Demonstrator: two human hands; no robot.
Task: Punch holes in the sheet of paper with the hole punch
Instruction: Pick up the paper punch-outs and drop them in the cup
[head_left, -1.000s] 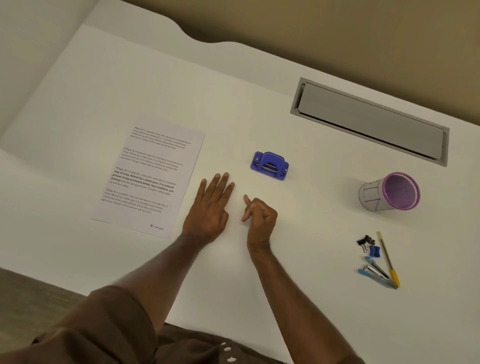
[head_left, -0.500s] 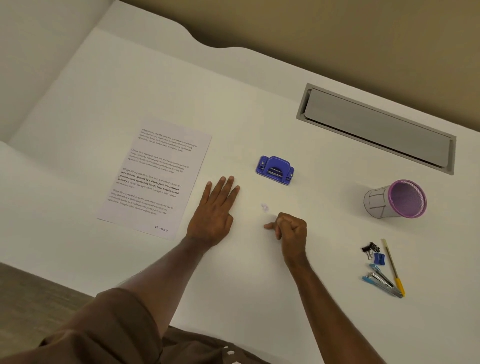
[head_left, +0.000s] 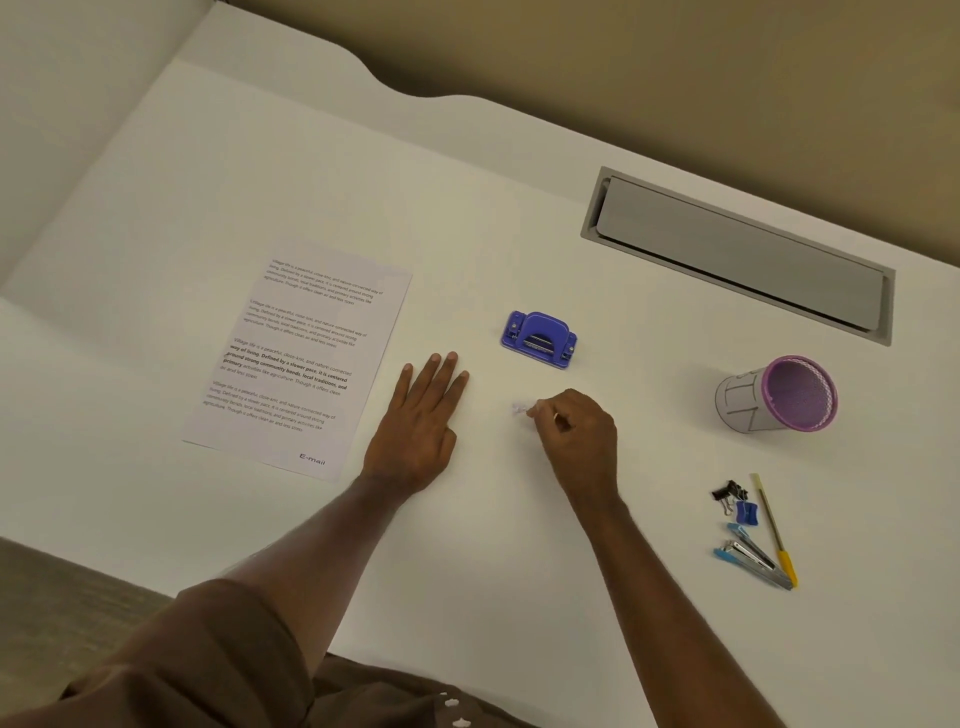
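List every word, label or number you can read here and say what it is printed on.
"E-mail": bottom right corner of the white printed sheet of paper.
"Village life is a peaceful, close-knit...": opening of its paragraphs; the rest is too small to read reliably.
Blue plastic hole punch, purple mesh pen cup: no readable text.

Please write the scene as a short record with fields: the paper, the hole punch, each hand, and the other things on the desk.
paper: printed sheet, flat on white desk, nobody touching it
hole punch: purple, standing alone beyond the hands
left hand: flat on desk, right of the sheet
right hand: curled, fingertips at small pale scraps
other things: pen cup lying on its side; binder clips, pen, stapler
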